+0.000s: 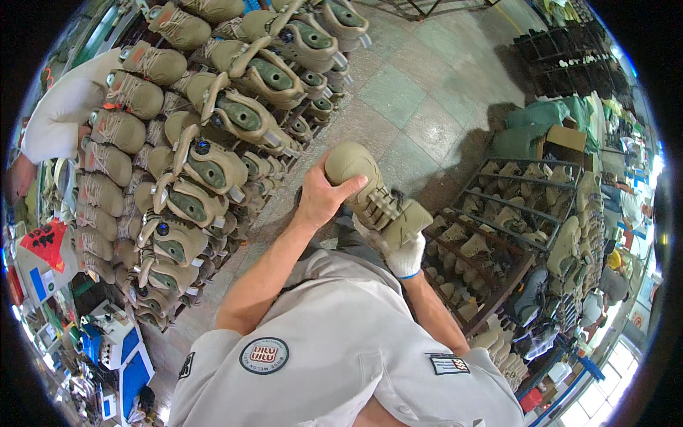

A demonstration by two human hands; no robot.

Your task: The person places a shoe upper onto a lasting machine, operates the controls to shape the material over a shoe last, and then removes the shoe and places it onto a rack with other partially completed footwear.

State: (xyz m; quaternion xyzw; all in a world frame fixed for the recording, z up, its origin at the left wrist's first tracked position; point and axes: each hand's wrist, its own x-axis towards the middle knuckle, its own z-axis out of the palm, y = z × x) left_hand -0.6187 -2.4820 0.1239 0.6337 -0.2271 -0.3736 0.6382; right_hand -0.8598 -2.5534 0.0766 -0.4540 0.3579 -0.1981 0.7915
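A tan lace-up boot point(350, 164) is held up in front of my body, its rounded toe pointing up and away and its ankle end toward the lower right. My bare left hand point(320, 196) grips the toe end, thumb across the top and fingers wrapped round the side. At the ankle end, my right hand point(403, 255) in a white glove holds the boot from beneath and behind; the boot hides most of its fingers. Pale laces run across the boot's front.
On the left stands a tall rack packed with tan shoes point(267, 75), several with green lasts inside. Another person's white sleeve point(67, 107) reaches in beside it. To the right, a dark metal rack point(509, 206) holds more footwear below a cardboard box point(565, 139). Tiled floor point(427, 117) runs between.
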